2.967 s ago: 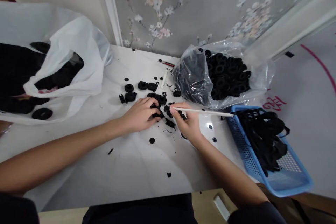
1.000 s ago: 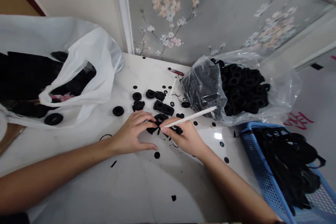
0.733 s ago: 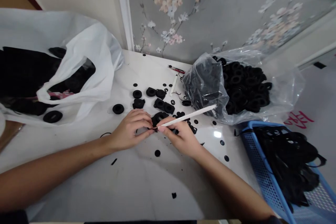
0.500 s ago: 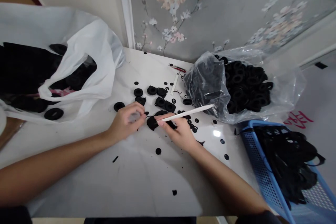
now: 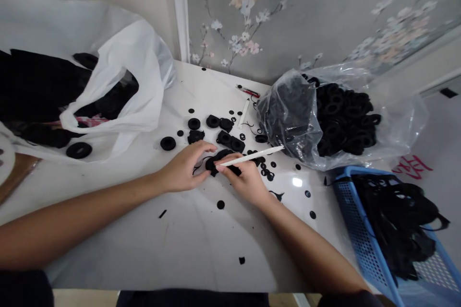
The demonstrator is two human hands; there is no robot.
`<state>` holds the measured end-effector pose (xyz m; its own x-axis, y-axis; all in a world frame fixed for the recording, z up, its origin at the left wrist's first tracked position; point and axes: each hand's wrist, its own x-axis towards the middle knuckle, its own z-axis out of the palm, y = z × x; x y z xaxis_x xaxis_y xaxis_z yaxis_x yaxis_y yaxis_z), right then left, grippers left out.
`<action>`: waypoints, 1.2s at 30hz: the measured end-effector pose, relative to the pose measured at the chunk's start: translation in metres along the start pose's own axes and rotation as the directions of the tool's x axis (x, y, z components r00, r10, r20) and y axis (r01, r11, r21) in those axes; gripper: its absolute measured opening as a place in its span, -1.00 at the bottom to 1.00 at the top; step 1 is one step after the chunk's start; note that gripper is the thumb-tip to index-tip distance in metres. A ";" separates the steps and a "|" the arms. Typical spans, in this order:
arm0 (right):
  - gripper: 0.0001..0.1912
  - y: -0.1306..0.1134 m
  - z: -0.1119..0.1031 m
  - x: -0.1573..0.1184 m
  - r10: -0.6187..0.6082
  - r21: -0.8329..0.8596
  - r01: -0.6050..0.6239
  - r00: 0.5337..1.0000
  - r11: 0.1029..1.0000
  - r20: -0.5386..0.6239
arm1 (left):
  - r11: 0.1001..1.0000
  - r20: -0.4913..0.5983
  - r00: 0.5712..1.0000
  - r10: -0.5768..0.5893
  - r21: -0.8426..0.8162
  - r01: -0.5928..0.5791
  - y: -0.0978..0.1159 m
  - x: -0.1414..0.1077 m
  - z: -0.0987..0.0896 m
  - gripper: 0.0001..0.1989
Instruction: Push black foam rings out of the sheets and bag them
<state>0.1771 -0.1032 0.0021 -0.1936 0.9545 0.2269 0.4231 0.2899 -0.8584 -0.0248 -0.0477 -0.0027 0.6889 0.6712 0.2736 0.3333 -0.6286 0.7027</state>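
My right hand (image 5: 243,177) is shut around a long white stick (image 5: 252,155), whose tip presses on a black rubber piece (image 5: 219,162) lying on the table. My left hand (image 5: 183,165) is next to that piece, with its fingertips pinching its left side. A thin black strand (image 5: 199,168) trails from it beneath those fingers. Several black rubber rings (image 5: 225,138) and small discs lie just beyond both hands.
The white table (image 5: 216,254) is strewn with black scraps. A white plastic bag (image 5: 133,76) of black pieces lies at left. A clear bag of black rubber rings (image 5: 345,122) sits at the back right, above a blue mesh basket (image 5: 360,235) of black scrap.
My hands have come closer together over the black piece, and the stick now slopes flatter toward the clear bag. The whole view has drifted slightly, with the table shifted to the right.
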 end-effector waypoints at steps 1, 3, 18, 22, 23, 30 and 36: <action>-0.88 0.000 0.000 0.000 -0.002 0.000 0.002 1.000 1.000 -0.002 | 1.000 0.005 1.000 -0.004 0.009 0.004 0.000 0.001 0.000 -0.55; -0.88 0.001 0.000 0.000 0.002 0.003 -0.002 1.000 1.000 -0.003 | 1.000 0.014 1.000 -0.015 0.022 0.014 -0.001 0.002 0.000 -0.56; -0.82 0.007 -0.001 -0.003 -0.138 -0.149 0.146 0.988 0.978 0.066 | 0.990 0.062 0.994 -0.090 0.116 0.083 -0.003 0.006 0.004 -0.59; -0.74 0.005 -0.006 -0.006 -0.218 -0.345 0.287 0.950 0.893 0.225 | 0.990 0.039 0.993 -0.111 0.089 0.107 -0.003 0.006 0.006 -0.59; -0.74 0.004 -0.007 -0.007 -0.217 -0.375 0.296 0.946 0.878 0.239 | 0.990 0.033 0.993 -0.117 0.081 0.114 -0.002 0.005 0.007 -0.60; -0.74 0.005 0.002 -0.006 -0.192 -0.209 0.164 0.974 0.964 -0.118 | 0.984 0.058 0.985 -0.163 0.087 0.158 0.007 0.004 0.005 -0.54; -0.83 -0.005 -0.031 0.003 -0.044 -0.134 -0.031 0.851 0.990 -0.524 | 0.989 0.091 0.990 -0.110 0.109 0.099 0.007 0.003 0.003 -0.56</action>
<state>0.2022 -0.0998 0.0215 0.2806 0.8359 0.4718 0.5438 0.2666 -0.7958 -0.0186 -0.0510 0.0014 0.7039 0.6975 0.1342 0.4681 -0.5976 0.6510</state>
